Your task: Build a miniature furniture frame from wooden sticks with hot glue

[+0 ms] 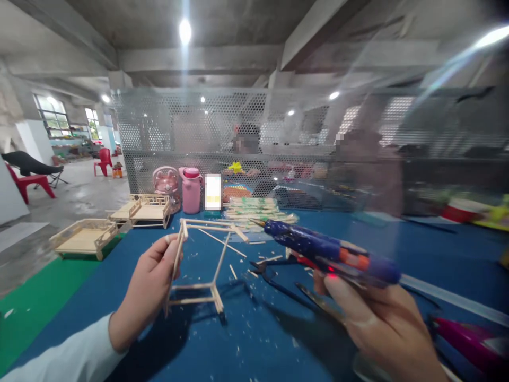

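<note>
While your L hand (149, 281) has the wooden frame (194, 301) pinched by its L side, up over the blue tabletop (262, 339), your R hand (382, 318) is wrapped round the glue gun (310, 241), nozzle near the frame's upper R end. Can't confirm contact or fresh glue

Status: frame has several sticks joined at corners, incl. a lower crossbar pair and short end pcs. Middle is open, no slats or panel on it, so I'd call it part-built; fill + any remaining joints look outstanding. Joint quality: can't tell, blurred

Next out: cutters (260, 268) on the tabletop below the gun, loose sticks (222, 243) + offcuts around. Stick bundle (254, 209) behind, w/ green bits amongst it. Far L, two light-wood pcs, front model (85, 237) and rear model (149, 209), have flat decks + rails, so look much further along than yours

Containers: pink flask (191, 191) upright near the mesh screen (191, 127), looks capped, contents n/a. Red-and-white tub (457, 212) far R, too blurred to say what's in it
</note>
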`<state>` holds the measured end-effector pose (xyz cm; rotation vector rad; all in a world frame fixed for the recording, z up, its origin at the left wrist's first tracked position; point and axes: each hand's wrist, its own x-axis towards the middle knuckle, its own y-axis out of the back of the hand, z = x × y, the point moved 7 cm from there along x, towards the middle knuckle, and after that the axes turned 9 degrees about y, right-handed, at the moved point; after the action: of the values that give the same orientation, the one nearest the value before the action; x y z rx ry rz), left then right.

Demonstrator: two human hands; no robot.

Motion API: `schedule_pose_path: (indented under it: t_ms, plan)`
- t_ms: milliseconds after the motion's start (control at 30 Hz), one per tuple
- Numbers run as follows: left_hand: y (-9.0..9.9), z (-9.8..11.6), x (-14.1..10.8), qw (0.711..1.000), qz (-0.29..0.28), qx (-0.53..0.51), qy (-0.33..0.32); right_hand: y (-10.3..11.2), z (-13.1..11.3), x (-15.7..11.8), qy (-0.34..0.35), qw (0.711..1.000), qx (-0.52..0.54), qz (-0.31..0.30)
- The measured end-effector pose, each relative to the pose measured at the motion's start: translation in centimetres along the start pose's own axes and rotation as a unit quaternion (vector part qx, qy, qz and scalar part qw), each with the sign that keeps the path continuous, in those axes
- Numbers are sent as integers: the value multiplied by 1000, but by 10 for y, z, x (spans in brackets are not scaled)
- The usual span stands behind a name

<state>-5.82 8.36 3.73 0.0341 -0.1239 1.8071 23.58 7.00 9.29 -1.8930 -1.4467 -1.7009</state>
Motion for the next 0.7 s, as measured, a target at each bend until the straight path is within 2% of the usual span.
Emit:
schedule_pose_path:
  t_ms: [67, 133, 267, 367, 500, 600, 700]
  plan:
    - [-6, -13, 0, 990, -15, -96, 102, -5, -4, 4, 11, 1000, 1, -3]
    - [-15, -22, -3, 968, -43, -169, 178, -10, -6, 4, 18, 1000, -3, -17]
    - [-27, -30, -7, 930, -86, -259, 245, -22, -7, -5, 36, 997, 9, -66]
    - [-23, -34, -6, 937, -60, -239, 248, -33, -1, -12, 50, 993, 22, -105]
    - [-15, -33, -3, 968, -26, -154, 198, -53, 6, -10, 68, 985, 29, -158]
    - [-17, -31, 0, 975, -33, -139, 172, -68, 4, -2, 83, 976, 38, -198]
    - [-24, -27, 1, 968, -58, -168, 176, -73, 3, 4, 80, 972, 66, -212]
